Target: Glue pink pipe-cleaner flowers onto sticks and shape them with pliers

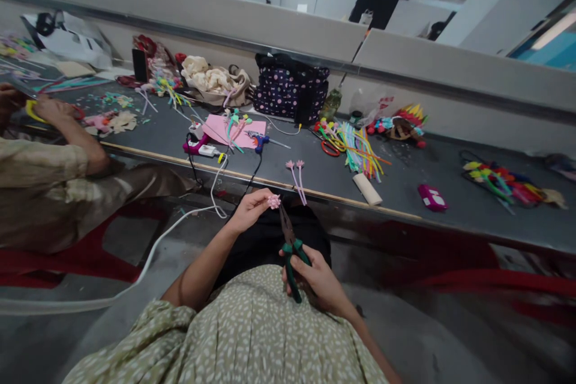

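My left hand (250,210) pinches a small pink craft flower (273,201) over my lap, just off the table's front edge. In my right hand (315,279) are long-nose pliers (290,246) with green handles, my fingers wrapped round the grips. The tips of the pliers come up close beside the flower; whether they touch it I cannot tell. Beyond my hands, two pink flowers on pale purple pipe-cleaner stems (297,183) lie at the edge of the table.
On the dark table (405,186) lie a blue glue gun (260,141), pink paper (216,127), a power strip (207,149), colourful pipe cleaners (360,147), red-handled scissors (330,148) and a magenta box (432,197). A polka-dot bag (290,87) stands behind. A co-worker (49,174) sits at the left.
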Demonstrator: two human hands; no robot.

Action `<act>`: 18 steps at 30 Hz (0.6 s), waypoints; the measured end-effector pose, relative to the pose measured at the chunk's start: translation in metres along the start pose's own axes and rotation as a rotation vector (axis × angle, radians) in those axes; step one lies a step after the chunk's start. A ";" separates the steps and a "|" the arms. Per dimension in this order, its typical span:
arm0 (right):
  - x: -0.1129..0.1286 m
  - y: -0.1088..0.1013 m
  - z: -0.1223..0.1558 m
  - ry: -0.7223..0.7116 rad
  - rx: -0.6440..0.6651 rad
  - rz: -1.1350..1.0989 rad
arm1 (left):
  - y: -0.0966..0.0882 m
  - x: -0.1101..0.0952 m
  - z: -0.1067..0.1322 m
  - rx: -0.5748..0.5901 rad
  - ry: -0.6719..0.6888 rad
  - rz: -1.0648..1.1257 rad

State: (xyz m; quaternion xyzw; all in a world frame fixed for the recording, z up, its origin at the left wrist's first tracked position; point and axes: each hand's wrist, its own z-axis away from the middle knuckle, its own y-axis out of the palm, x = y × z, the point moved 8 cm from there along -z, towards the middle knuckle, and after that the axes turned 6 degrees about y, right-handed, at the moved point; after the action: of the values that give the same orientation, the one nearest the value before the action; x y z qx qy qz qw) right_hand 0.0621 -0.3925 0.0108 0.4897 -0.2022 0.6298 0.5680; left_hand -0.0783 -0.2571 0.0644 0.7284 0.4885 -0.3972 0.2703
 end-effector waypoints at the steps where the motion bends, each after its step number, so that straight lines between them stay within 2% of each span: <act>1: 0.001 -0.001 0.000 -0.007 -0.013 0.009 | 0.000 0.000 0.000 0.004 -0.001 -0.004; 8: 0.000 -0.006 0.000 -0.017 -0.104 0.051 | 0.001 -0.003 0.000 0.021 0.003 -0.025; 18: 0.006 -0.001 0.005 0.043 -0.053 -0.024 | 0.004 0.003 0.000 0.003 -0.025 0.034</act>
State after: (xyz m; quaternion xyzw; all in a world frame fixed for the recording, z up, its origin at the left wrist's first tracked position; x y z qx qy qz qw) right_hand 0.0655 -0.3935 0.0175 0.4631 -0.2006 0.6280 0.5924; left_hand -0.0743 -0.2569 0.0622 0.7320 0.4721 -0.4024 0.2818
